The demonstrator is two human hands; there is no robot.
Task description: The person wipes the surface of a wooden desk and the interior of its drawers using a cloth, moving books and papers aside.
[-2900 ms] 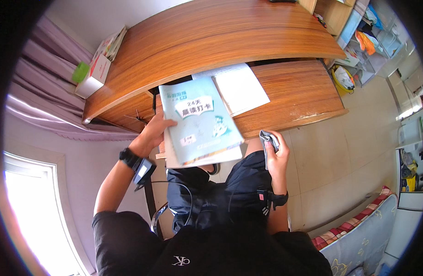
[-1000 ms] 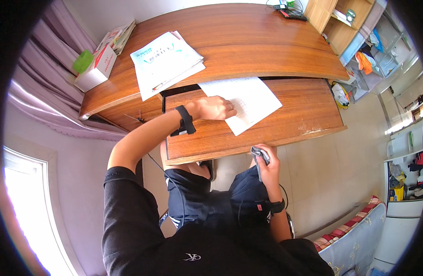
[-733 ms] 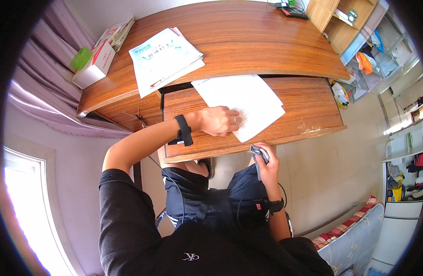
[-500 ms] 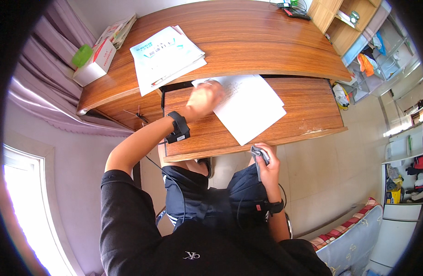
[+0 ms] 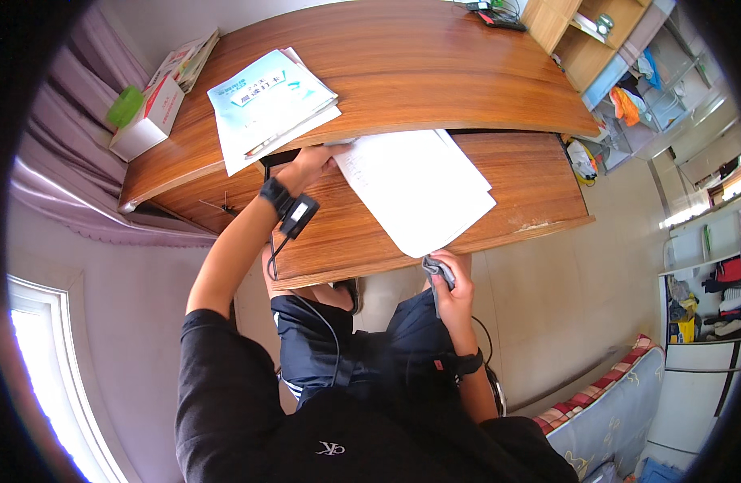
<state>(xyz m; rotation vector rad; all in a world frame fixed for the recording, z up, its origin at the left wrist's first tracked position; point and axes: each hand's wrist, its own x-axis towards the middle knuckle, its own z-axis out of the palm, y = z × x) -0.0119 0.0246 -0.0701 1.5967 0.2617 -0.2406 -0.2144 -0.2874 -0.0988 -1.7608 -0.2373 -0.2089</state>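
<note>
White sheets of paper [image 5: 423, 193] lie on the pulled-out wooden desk shelf [image 5: 523, 181], with faint writing near their left side. At their upper left corner, my left hand [image 5: 310, 163] pinches the edge, its fingertips partly hidden by the desktop's edge and the paper. My right hand [image 5: 459, 291] is closed around a bunched grey cloth [image 5: 443, 271] just in front of the shelf. The cloth comes up close to the paper's lower corner, which overhangs the shelf edge; whether they touch I cannot tell.
Above the shelf, the desktop [image 5: 403, 64] carries a stack of booklets [image 5: 274, 101] with a pen on it. A white box [image 5: 149, 121] and a green container [image 5: 126, 106] stand at far left. Cables [image 5: 503, 16] lie at the back. A bed [image 5: 604, 394] is at lower right.
My left hand has moved left from over the written part of the paper to its upper left corner. My right hand still holds the cloth. The whole view has shifted slightly.
</note>
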